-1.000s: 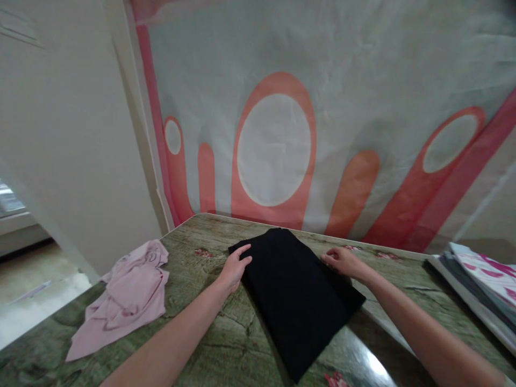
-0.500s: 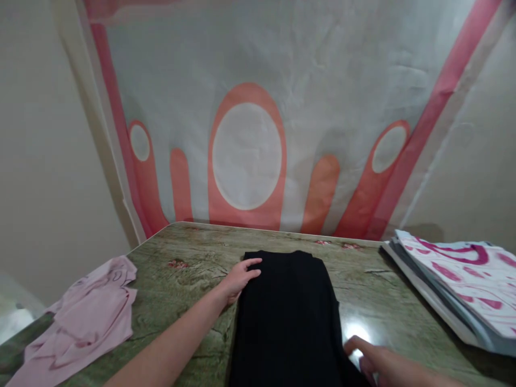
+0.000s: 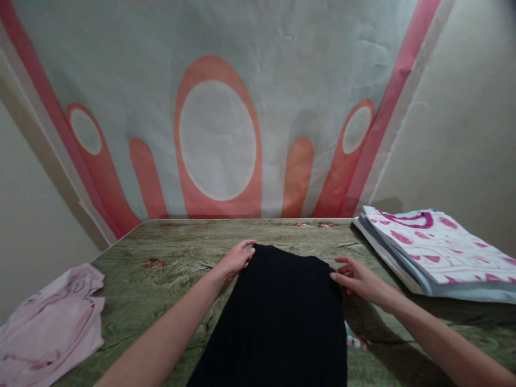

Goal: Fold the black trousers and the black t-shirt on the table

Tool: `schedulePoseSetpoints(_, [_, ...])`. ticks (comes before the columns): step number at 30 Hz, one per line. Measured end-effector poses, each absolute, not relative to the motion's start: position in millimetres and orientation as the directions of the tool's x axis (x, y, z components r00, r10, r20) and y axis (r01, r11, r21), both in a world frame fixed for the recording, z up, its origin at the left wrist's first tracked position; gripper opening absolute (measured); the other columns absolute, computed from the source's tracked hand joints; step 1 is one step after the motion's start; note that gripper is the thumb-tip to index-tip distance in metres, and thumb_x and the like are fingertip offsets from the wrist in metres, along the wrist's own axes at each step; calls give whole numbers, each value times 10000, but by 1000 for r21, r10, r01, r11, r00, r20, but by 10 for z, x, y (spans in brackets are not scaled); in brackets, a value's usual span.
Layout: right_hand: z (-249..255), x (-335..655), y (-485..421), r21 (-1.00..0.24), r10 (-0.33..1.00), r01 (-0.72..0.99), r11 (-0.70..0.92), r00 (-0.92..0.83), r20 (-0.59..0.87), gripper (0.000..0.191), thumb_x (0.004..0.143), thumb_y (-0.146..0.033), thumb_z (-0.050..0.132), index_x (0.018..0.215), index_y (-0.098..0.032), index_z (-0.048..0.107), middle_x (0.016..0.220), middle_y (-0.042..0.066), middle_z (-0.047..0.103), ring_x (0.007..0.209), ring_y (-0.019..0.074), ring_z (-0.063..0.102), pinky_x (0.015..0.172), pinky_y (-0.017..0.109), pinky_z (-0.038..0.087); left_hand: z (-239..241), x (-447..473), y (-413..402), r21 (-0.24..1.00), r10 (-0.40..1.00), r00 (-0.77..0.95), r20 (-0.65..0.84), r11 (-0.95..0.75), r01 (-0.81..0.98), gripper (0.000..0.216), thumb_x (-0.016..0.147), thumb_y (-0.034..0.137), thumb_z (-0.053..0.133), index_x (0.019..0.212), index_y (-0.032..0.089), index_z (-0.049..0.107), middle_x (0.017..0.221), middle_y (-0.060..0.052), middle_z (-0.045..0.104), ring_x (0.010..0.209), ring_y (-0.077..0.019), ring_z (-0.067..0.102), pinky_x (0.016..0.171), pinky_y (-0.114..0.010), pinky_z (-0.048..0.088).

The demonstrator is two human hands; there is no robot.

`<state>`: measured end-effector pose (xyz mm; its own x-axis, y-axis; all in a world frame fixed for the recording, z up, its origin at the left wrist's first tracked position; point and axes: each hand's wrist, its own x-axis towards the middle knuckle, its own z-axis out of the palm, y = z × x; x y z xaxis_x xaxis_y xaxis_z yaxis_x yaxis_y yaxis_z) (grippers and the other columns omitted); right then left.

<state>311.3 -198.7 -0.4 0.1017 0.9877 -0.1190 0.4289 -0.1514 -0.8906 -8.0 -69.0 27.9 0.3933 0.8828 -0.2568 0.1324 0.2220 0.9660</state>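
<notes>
A folded black garment [image 3: 282,317] lies on the table in front of me and runs out of view at the bottom edge. Its exact kind cannot be made out. My left hand [image 3: 237,260] pinches the far left corner of the cloth between thumb and fingers. At the far right corner, my right hand [image 3: 357,277] has the edge between thumb and fingertips. The far edge dips slightly between the two hands.
Crumpled pink clothing [image 3: 52,328] lies at the left. To the right is a stack of folded clothes [image 3: 439,247], a white and magenta printed one on top. The wood-patterned table [image 3: 169,290] ends at a wall with a printed sheet [image 3: 322,64].
My right hand has moved from the garment's near right side up to its far right corner. My left hand stays at the far left corner. The view has shifted to the right.
</notes>
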Motion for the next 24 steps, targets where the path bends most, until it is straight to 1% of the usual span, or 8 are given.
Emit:
schedulePoseSetpoints(4, [-90, 3053, -1970, -872, 991, 475, -121, 110, -78, 478, 725, -452, 591, 1077, -183, 410, 624, -48, 502, 515, 122, 499, 416, 224, 359, 219, -70, -629, 963, 914, 311, -260, 221, 155, 276, 875, 313, 441, 1105, 166, 482, 909, -63, 605, 701, -85, 576, 620, -181, 413])
schedulePoseSetpoints(6, [-112, 3025, -1981, -857, 989, 510, -73, 145, 2, 454, 703, -434, 615, 1040, -179, 449, 561, -73, 452, 500, 121, 477, 436, 232, 354, 181, -60, -636, 969, 917, 336, -214, 156, 191, 357, 845, 394, 486, 1107, 151, 480, 902, -76, 605, 713, -111, 580, 637, -212, 427])
schedulePoseSetpoints(9, [-103, 2930, -2022, -858, 970, 514, 10, 202, 132, 469, 675, -393, 643, 1049, -178, 459, 597, -58, 483, 561, 139, 514, 503, 254, 403, 128, -27, -673, 953, 935, 344, -84, -25, 303, 618, 710, 465, 639, 1192, 142, 427, 886, -80, 600, 745, -161, 582, 683, -277, 449])
schedulePoseSetpoints(13, [-51, 2749, -2091, -910, 948, 412, 53, 267, 176, 506, 669, -383, 645, 1091, -195, 438, 763, -5, 564, 701, 170, 587, 609, 284, 479, 75, 49, -734, 834, 925, 339, 171, -319, 450, 830, 597, 416, 740, 1294, 173, 359, 978, -95, 571, 908, -228, 563, 833, -367, 426])
schedulePoseSetpoints(16, [-30, 2692, -2118, -924, 953, 382, -21, 288, 97, 487, 677, -404, 639, 1083, -196, 471, 754, 6, 603, 687, 187, 607, 592, 301, 495, 90, 92, -768, 813, 886, 399, 234, -404, 420, 668, 676, 309, 685, 1273, 199, 409, 1034, -104, 575, 1021, -250, 538, 896, -379, 395])
schedulePoseSetpoints(18, [-4, 2699, -2129, -929, 960, 366, -61, 276, 46, 479, 692, -418, 630, 1092, -195, 491, 709, 0, 617, 663, 197, 614, 569, 308, 498, 150, 91, -776, 842, 873, 427, 236, -403, 359, 486, 729, 249, 622, 1193, 188, 489, 1029, -100, 592, 1023, -242, 548, 888, -357, 404])
schedulePoseSetpoints(20, [58, 2715, -2135, -949, 967, 310, -52, 252, 29, 478, 708, -422, 625, 1109, -198, 493, 745, 10, 640, 715, 208, 627, 605, 315, 509, 250, 65, -759, 904, 866, 465, 181, -333, 267, 382, 766, 245, 573, 1136, 165, 518, 930, -89, 627, 907, -223, 601, 808, -336, 447])
schedulePoseSetpoints(24, [244, 2730, -2062, -989, 980, 143, 25, 193, 53, 492, 721, -415, 630, 1139, -211, 470, 857, 29, 662, 825, 212, 629, 703, 323, 513, 443, 2, -611, 996, 850, 522, 70, -84, 3, 462, 773, 314, 586, 1189, 162, 454, 776, -50, 650, 662, -168, 626, 623, -276, 478])
